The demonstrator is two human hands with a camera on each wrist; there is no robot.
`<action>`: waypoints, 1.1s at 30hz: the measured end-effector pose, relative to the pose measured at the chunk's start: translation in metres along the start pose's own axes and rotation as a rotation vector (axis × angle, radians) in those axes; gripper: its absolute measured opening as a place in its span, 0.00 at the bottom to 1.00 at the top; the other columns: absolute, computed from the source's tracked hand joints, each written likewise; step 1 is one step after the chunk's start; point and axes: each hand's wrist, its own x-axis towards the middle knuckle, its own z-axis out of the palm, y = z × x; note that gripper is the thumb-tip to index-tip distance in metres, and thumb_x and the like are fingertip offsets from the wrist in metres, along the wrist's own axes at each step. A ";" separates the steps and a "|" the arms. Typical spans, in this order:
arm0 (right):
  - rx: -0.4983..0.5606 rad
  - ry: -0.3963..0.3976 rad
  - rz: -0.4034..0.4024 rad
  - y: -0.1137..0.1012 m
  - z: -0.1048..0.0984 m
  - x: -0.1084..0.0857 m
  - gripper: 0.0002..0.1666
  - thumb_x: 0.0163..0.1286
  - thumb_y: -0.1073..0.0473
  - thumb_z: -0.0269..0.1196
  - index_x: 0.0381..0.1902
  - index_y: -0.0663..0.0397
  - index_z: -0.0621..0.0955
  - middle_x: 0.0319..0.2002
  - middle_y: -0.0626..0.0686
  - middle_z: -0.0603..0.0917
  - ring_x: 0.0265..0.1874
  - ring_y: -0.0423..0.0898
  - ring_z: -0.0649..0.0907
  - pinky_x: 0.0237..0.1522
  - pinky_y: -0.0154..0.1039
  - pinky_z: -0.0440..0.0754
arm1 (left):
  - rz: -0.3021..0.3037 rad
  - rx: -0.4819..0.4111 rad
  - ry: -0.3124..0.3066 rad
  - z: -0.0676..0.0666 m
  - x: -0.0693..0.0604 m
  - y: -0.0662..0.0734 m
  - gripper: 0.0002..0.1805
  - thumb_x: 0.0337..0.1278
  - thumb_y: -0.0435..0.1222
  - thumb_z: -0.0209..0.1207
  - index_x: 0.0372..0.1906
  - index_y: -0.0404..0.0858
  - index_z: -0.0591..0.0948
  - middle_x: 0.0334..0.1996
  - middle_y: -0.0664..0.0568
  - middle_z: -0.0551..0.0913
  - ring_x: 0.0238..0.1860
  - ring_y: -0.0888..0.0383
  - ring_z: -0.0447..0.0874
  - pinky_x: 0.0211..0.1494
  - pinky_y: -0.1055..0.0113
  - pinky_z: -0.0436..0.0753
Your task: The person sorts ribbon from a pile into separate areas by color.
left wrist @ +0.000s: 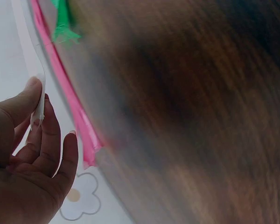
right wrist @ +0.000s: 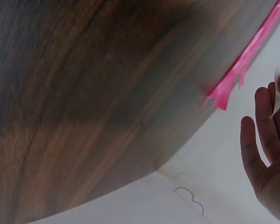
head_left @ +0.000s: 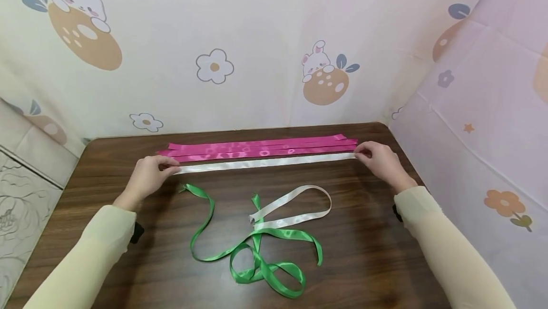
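A white satin ribbon (head_left: 265, 163) is stretched straight between both hands, in front of a row of pink ribbons (head_left: 257, 149). My left hand (head_left: 150, 175) pinches its left end between thumb and fingers; the left wrist view shows the ribbon's cut end (left wrist: 38, 114) poking out past the thumb. At the other end my right hand (head_left: 383, 164) pinches the ribbon too, partly cut off at the edge of the right wrist view. Nearer to me lie a tangled green ribbon (head_left: 282, 234) and a looped white ribbon (head_left: 295, 204), overlapping each other.
The dark wooden table (head_left: 364, 252) ends at the back against a curtain (head_left: 265, 23) printed with rabbits and flowers. Another patterned curtain (head_left: 484, 147) hangs along the right side. Pale patterned fabric (head_left: 21, 223) is beyond the left edge.
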 end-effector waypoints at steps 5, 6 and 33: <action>-0.016 -0.054 0.038 0.003 0.010 0.006 0.11 0.76 0.55 0.62 0.49 0.53 0.85 0.49 0.62 0.87 0.42 0.57 0.83 0.42 0.61 0.76 | -0.006 0.019 0.016 0.010 0.003 -0.005 0.07 0.58 0.35 0.72 0.38 0.36 0.91 0.38 0.40 0.92 0.35 0.49 0.83 0.41 0.58 0.78; -0.021 -0.062 0.042 0.003 0.012 0.007 0.11 0.76 0.55 0.63 0.49 0.53 0.85 0.48 0.61 0.87 0.41 0.56 0.82 0.42 0.60 0.76 | -0.009 0.020 0.016 0.012 0.004 -0.006 0.07 0.58 0.36 0.72 0.38 0.36 0.91 0.37 0.40 0.92 0.34 0.49 0.82 0.40 0.59 0.78; -0.083 -0.062 0.143 0.010 0.038 0.020 0.13 0.75 0.55 0.62 0.49 0.58 0.84 0.43 0.62 0.87 0.39 0.57 0.82 0.42 0.62 0.78 | -0.142 0.066 0.039 0.025 0.011 -0.013 0.11 0.55 0.38 0.74 0.37 0.33 0.88 0.34 0.38 0.90 0.34 0.46 0.82 0.40 0.56 0.76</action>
